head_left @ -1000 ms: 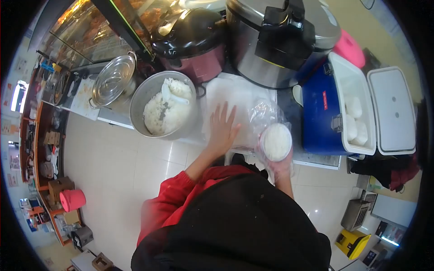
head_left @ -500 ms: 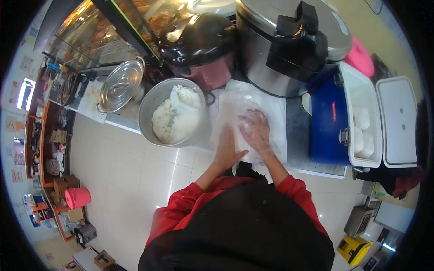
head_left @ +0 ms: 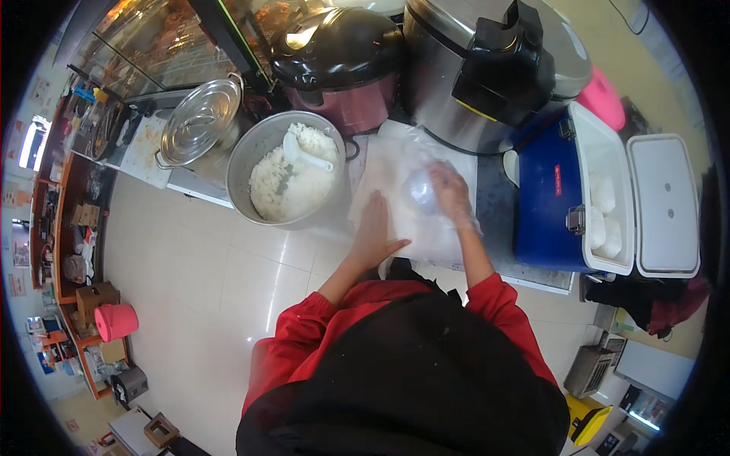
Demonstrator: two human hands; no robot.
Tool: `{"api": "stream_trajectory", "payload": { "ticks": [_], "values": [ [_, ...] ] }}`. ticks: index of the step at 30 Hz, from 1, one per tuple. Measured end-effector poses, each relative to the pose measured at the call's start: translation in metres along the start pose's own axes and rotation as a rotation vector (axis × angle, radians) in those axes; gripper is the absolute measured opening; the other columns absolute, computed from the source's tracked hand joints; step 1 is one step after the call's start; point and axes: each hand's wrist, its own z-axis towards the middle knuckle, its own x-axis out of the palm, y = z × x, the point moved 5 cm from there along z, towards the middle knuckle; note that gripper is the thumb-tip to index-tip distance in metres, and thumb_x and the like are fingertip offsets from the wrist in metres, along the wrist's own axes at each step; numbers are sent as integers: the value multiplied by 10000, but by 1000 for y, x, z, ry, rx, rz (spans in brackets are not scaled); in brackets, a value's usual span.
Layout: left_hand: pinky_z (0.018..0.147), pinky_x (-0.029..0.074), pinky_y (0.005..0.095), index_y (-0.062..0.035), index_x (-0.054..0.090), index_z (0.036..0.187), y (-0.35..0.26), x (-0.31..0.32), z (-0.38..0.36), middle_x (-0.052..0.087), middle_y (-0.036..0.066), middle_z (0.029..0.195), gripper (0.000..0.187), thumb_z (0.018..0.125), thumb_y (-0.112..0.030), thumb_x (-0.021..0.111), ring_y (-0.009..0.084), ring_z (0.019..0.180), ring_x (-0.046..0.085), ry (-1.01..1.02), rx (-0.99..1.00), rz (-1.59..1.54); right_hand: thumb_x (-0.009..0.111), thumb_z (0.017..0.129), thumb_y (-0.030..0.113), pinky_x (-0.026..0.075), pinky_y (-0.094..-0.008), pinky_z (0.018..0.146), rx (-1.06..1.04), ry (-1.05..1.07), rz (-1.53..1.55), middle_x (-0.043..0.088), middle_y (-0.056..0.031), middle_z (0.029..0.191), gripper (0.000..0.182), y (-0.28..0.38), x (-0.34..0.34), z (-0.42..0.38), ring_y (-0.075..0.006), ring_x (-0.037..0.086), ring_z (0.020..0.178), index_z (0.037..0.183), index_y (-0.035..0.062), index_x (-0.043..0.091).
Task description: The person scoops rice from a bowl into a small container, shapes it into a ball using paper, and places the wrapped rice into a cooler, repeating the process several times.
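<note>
My left hand (head_left: 370,234) lies flat on the left side of the white paper sheets (head_left: 395,156), fingers stretched out and thumb apart. My right hand (head_left: 452,194), slightly smeared by motion, is over the right part of the sheets in a clear plastic glove. Its fingers curl at the edge of a rounded, see-through bluish plastic thing (head_left: 420,191), whose exact kind I cannot make out. Left of the paper stands a metal pot (head_left: 237,178) of white rice (head_left: 304,194), with a white rice paddle (head_left: 308,156) resting in it.
Behind the paper are a pink rice cooker (head_left: 353,110) and a large steel cooker (head_left: 433,91). A blue cooler box (head_left: 544,197), lid open, holds white packs on the right. A lidded steel pot (head_left: 201,121) stands left, before a glass display case (head_left: 163,57).
My right hand has lifted from lying spread on the paper and shifted slightly right, its fingers now curled at the rounded clear thing. My left hand stays flat. The view has shifted slightly.
</note>
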Motion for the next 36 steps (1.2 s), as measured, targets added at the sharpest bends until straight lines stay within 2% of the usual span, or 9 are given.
{"api": "stream_trajectory", "payload": {
  "ticks": [1, 4, 6, 8, 13, 17, 21, 27, 36],
  "values": [
    [1062, 122, 462, 74, 166, 1332, -4, -6, 1, 130, 244, 1408, 928, 733, -482, 606, 362, 1323, 102, -12, 9, 23, 477, 849, 313, 417, -344, 852, -53, -40, 67, 549, -164, 1086, 338, -14, -8, 0, -259, 535, 983, 1047, 61, 584],
    [1047, 189, 447, 9, 322, 1285, -29, -21, -2, 266, 170, 1377, 774, 721, -419, 635, 318, 1294, 214, 34, 103, 91, 420, 900, 336, 384, -304, 903, 708, -215, 1232, 548, -111, 1122, 384, -56, -24, -24, -203, 521, 1016, 1113, 46, 552],
    [1025, 251, 426, -28, 419, 1230, -33, -16, -11, 355, 128, 1335, 653, 720, -370, 643, 290, 1259, 295, 86, 203, 74, 428, 895, 364, 375, -309, 918, 701, -416, 1335, 536, -89, 1137, 412, -87, -49, -38, -196, 510, 1029, 1122, 40, 545],
    [995, 314, 400, -58, 491, 1168, -27, 2, -25, 426, 98, 1285, 539, 723, -322, 642, 267, 1215, 367, 140, 321, -5, 460, 884, 363, 383, -313, 910, 741, -438, 1138, 535, -81, 1138, 434, -74, -93, -54, -201, 510, 1032, 1157, 30, 513],
    [849, 439, 370, -53, 571, 1009, -22, -6, -24, 580, 106, 1062, 254, 763, -113, 587, 287, 1006, 538, 95, 404, -79, 503, 856, 273, 314, -403, 974, 205, -118, -508, 483, -225, 1195, 428, -33, -131, -65, -360, 415, 1145, 1215, 44, 469],
    [711, 487, 338, -24, 593, 907, -36, -38, -9, 628, 102, 885, 142, 773, -66, 570, 283, 806, 601, 109, 258, -192, 551, 829, 247, 292, -404, 991, 199, -278, -405, 486, -203, 1204, 409, 21, -150, -70, -341, 395, 1176, 1186, 55, 499],
    [646, 485, 288, -8, 607, 800, -30, -38, 9, 631, 92, 739, 79, 731, -38, 635, 224, 691, 619, 64, 65, -416, 635, 759, 322, 276, -405, 1001, 193, 65, 101, 506, -140, 1207, 463, 54, -133, -71, -285, 394, 1197, 1149, 92, 540],
    [643, 466, 228, -11, 616, 725, -7, -25, 27, 630, 37, 699, 159, 626, -20, 741, 90, 665, 591, 222, -121, -720, 707, 644, 386, 274, -426, 1009, -161, 374, -283, 507, -117, 1206, 593, 63, -89, -72, -296, 387, 1201, 1149, 120, 545],
    [749, 464, 261, -12, 651, 855, 12, -50, 25, 658, 77, 850, 197, 664, -15, 700, 161, 806, 613, 121, -62, -571, 592, 752, 217, 359, -425, 938, -54, 281, -260, 619, -99, 1013, 189, 8, -87, -81, -276, 542, 1005, 901, 124, 663]
  ]
}}
